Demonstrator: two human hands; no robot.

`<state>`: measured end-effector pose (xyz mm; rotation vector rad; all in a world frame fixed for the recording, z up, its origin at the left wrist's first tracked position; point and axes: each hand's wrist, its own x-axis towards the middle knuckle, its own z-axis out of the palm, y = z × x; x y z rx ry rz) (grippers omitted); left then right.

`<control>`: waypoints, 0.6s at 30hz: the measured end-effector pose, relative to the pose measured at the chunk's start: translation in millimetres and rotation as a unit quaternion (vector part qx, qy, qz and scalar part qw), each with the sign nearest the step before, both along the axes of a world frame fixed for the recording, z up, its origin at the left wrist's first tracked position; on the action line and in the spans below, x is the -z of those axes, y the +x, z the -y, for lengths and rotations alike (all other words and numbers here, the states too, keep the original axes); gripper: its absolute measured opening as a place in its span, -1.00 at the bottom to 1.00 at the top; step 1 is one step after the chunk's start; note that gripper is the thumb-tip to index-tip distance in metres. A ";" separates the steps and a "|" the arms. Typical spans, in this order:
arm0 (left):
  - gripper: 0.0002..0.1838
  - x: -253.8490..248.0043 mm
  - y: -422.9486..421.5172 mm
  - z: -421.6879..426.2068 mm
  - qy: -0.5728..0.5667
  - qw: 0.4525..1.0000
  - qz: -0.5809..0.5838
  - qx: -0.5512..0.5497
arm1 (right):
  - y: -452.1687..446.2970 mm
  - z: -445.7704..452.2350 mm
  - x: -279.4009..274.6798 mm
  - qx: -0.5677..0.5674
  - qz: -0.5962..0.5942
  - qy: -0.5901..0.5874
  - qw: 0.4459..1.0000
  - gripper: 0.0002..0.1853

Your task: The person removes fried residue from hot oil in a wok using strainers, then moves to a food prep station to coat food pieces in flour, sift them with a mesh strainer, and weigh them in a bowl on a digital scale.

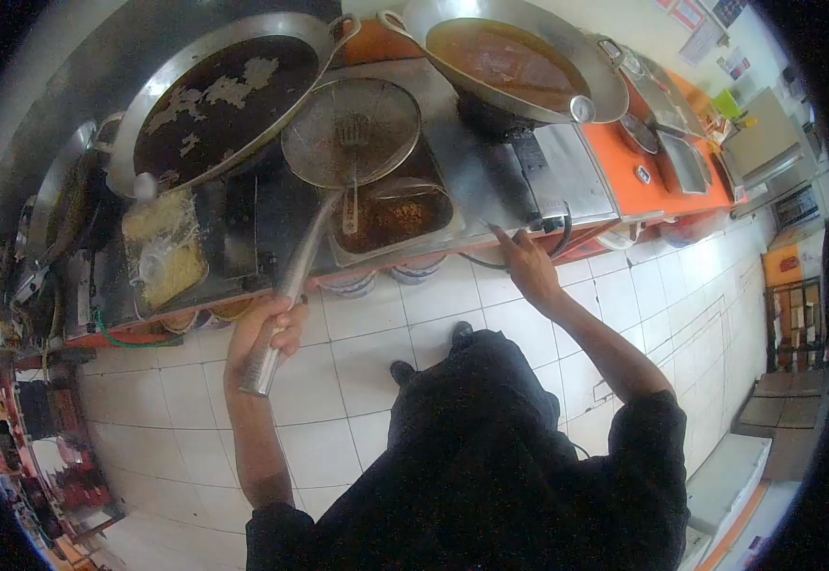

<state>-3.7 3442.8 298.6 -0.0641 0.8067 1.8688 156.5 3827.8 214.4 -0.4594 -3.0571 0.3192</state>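
Note:
My left hand (272, 333) is wrapped around the metal handle (295, 271) of a large round wire strainer (376, 100). The strainer's mesh bowl is over the counter between two big woks. A slotted turner (351, 143) lies across the mesh, its handle reaching down over a metal tray of brown crumbly bits (400, 224). My right hand (528, 266) is at the counter's front edge, index finger stretched out, near a black hose and a stove valve (552, 224). I see nothing clearly held in it.
The left wok (234, 105) holds dark liquid with pale foam; the right wok (509, 62) holds brown oil. A tray of pale yellow food (165, 249) stands at the left. Bowls (419, 270) sit below the counter edge. Metal trays (685, 164) rest on the orange counter.

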 end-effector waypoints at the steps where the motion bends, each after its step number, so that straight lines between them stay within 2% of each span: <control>1: -0.54 0.7 -0.1 0.4 0.007 1.000 0.004 0.000 | 2.4 0.7 -5.4 0.003 -0.016 -0.034 0.999 -0.38; 4: -0.53 6.9 1.2 3.7 0.010 1.000 0.007 -0.003 | 17.5 -3.7 3.9 -0.027 -0.122 -0.079 0.989 -0.53; 6: -0.53 15.3 1.2 8.8 -0.005 1.000 -0.006 -0.006 | 33.5 -16.2 5.5 -0.012 -0.106 -0.151 0.983 -0.59; 8: -0.52 21.8 4.1 13.4 -0.012 1.000 -0.013 -0.007 | 48.7 -27.3 -10.6 0.048 0.024 -0.284 0.957 -0.61; 9: -0.52 24.2 6.0 14.8 -0.012 1.000 -0.014 -0.006 | 50.6 -25.3 -29.3 0.104 0.033 -0.389 0.915 -0.68; 11: -0.50 31.3 13.8 16.0 -0.026 0.999 -0.028 -0.007 | 51.7 -14.2 -84.2 0.208 0.044 -0.582 0.785 -0.78; 14: -0.46 46.0 31.3 14.6 -0.075 0.995 -0.071 -0.007 | 46.0 -19.1 -143.3 0.191 -0.003 -0.606 0.772 -0.74; 16: -0.45 52.6 42.7 10.6 -0.081 0.994 -0.072 -0.002 | 35.0 -33.4 -190.4 0.172 -0.001 -0.578 0.797 -0.64; 17: -0.44 55.8 47.8 8.1 -0.084 0.994 -0.073 -0.001 | 25.0 -38.5 -210.8 0.206 -0.027 -0.471 0.857 -0.64; 18: -0.44 58.7 53.1 5.8 -0.093 0.993 -0.070 0.009 | 16.4 -61.4 -226.2 0.148 -0.034 -0.477 0.866 -0.71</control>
